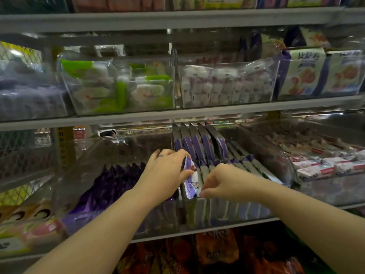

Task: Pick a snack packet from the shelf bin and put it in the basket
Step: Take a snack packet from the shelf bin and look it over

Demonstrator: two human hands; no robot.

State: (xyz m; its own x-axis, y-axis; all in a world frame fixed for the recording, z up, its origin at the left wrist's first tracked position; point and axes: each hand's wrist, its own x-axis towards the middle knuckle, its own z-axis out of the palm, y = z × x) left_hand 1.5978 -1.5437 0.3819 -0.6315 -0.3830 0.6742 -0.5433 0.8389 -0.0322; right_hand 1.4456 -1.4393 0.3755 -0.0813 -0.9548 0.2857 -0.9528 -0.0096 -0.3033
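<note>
Where grey store shelves [177, 116] fill the view, clear plastic bins [118, 86] stand side by side on each level. On the middle level, the centre bin [223, 213] holds a row of upright purple packets [199, 143]. One snack packet [191, 181] sits tilted at the front of that bin. The left hand [164, 175] has its grip closed round the packet's upper edge, and the right hand [217, 182] pinches its lower corner. The frame edge cuts off the top-row goods. The orange packs [217, 248] below are dark and blurred, with unreadable print.
</note>
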